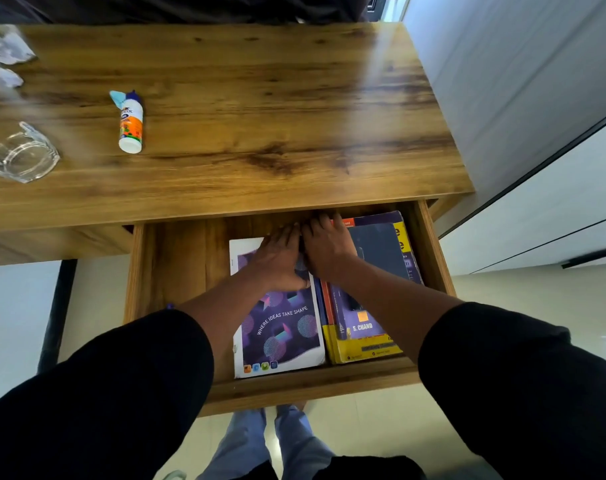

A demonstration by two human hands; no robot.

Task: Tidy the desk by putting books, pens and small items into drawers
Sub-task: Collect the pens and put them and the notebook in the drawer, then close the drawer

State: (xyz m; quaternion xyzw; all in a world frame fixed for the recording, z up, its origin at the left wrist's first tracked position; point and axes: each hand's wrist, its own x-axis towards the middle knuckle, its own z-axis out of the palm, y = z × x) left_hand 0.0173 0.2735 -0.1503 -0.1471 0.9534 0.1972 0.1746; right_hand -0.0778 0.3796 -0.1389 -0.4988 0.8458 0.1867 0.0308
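Note:
The wooden drawer (305,382) is pulled open under the desk (246,98). Inside lie a purple notebook (282,336) reading "WHERE IDEAS TAKE SHAPE" and, to its right, a stack of books (367,337) with a yellow and purple cover on top. My left hand (277,259) rests palm down on the far end of the notebook. My right hand (326,247) lies beside it, over the gap between the notebook and the stack, fingers reaching toward the drawer's back. Whether either hand holds anything is hidden. A glue bottle (131,123) lies on the desk top at the left.
A clear glass dish (23,155) sits near the desk's left edge, with crumpled white paper (7,51) behind it. The drawer's left half shows bare wood (177,265). A white cabinet (537,133) stands to the right. My legs and feet are below the drawer.

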